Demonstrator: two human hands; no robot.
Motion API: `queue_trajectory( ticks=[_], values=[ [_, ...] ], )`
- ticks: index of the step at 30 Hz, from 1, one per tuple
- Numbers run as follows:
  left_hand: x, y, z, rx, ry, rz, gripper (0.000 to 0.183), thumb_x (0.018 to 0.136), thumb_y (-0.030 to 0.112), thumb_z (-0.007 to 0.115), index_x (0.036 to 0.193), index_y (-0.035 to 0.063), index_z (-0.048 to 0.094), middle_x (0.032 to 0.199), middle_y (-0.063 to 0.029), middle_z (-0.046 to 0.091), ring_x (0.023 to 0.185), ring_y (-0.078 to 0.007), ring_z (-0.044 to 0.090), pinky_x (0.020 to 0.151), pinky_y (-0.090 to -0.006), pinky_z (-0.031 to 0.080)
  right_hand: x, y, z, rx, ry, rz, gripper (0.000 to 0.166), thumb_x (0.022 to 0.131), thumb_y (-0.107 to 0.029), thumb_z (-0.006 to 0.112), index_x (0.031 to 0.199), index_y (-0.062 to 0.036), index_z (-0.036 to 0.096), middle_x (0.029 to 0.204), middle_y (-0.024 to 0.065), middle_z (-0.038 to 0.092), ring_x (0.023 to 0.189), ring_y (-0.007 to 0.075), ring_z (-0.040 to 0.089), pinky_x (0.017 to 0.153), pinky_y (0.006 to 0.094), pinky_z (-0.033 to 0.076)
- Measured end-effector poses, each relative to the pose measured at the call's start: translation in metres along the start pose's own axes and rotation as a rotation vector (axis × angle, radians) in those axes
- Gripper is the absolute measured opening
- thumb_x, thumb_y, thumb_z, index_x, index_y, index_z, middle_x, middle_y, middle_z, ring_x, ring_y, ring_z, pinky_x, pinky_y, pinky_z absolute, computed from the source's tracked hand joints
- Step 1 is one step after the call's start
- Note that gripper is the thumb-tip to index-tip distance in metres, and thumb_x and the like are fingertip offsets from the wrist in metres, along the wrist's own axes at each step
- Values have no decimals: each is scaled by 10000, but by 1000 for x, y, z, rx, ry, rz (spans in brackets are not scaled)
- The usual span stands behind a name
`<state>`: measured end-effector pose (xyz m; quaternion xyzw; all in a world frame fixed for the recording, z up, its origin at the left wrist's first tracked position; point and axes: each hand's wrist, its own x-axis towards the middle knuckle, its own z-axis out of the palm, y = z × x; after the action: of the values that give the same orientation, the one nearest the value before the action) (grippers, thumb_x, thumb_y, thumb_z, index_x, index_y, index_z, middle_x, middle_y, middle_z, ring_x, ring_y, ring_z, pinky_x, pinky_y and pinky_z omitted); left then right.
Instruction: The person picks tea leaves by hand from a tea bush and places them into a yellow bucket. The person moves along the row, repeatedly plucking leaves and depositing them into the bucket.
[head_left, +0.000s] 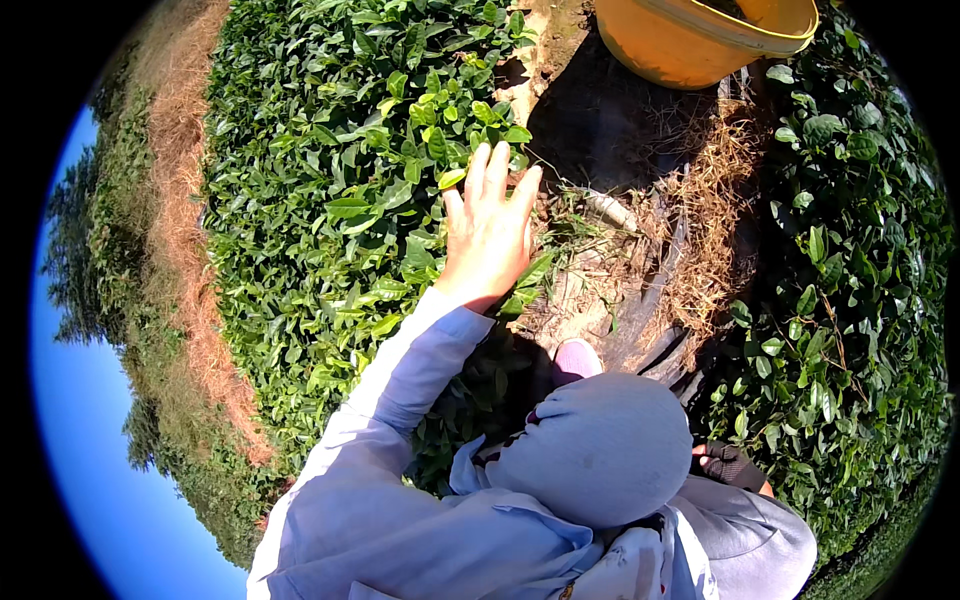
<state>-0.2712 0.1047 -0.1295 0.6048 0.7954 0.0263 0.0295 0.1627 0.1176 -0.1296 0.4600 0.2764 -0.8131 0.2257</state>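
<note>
My left hand (489, 225), bare below a pale sleeve, reaches over the edge of a leafy green tea bush (337, 172). Its fingers are apart, back of the hand upward, close to a bright yellow-green leaf (451, 178) and young shoots; it grips nothing that I can see. My right hand (729, 465) is low at the right, in a dark fingerless glove, beside the right-hand bush (832, 337). Its fingers look bent and are partly hidden, so whether they hold anything cannot be told. A rounded shape in pale cloth (592, 450) lies between my arms.
An orange-yellow plastic bucket (675, 45) stands at the top, over the path between the bushes. Below it lie dry grass (712, 247), dark sheeting (660, 277) and bare soil. The toe of a pinkish shoe (577, 360) shows on the path. Brown dry growth runs along the left.
</note>
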Motion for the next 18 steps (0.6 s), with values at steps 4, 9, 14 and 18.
queue_trajectory(
  ticks=[4,9,14,18],
  values=[
    [7,-88,-13,209,-57,-200,463,694,141,663,1118,93,482,1168,-173,442,1057,-346,453,817,-473,395,-2,-14,4,-126,-6,-3,258,854,-211,515,1015,-23,588,842,103,631,737,173,600,694,263,463],
    [-26,-122,-3,92,-229,-128,169,702,121,621,813,46,517,694,-132,595,657,-313,601,558,-406,477,-11,-51,13,-465,-49,-79,257,848,-217,519,1002,-26,596,835,108,632,734,181,602,691,269,464],
    [-26,-90,0,-18,-140,-49,176,658,94,622,743,34,480,679,-137,573,659,-325,587,562,-415,468,-15,-105,34,-954,-172,-240,256,842,-224,523,988,-29,604,827,112,632,731,190,604,688,274,466],
    [-25,-85,-6,-100,-102,-94,59,677,46,529,733,27,535,652,-144,588,630,-328,603,523,-413,481,-8,-149,58,-1325,-312,-383,256,837,-229,527,977,-32,610,821,116,633,729,197,605,686,278,467]
  ],
)
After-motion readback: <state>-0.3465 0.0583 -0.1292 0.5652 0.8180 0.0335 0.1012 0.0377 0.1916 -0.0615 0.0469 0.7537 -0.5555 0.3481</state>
